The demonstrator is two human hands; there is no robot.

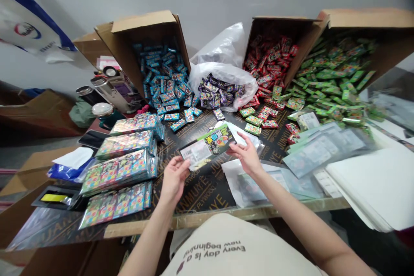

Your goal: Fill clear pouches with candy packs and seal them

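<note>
Dark printed desk top [207,189], lined along its far edge with tipped cardboard boxes of sweets [142,30]. Above the desk's middle a flat clear packet with a green header card [208,146] is held, long axis left to right and slightly tilted. One end is gripped by the left hand [174,179], the other by the right hand [247,155], both equally near.

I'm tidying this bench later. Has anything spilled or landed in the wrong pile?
The blue box, red box and green box lie tipped, packets spilling onto the table. Green packets sit among red ones between those boxes; one purple packet lies outside its bag. The held packet looks fine.
</note>
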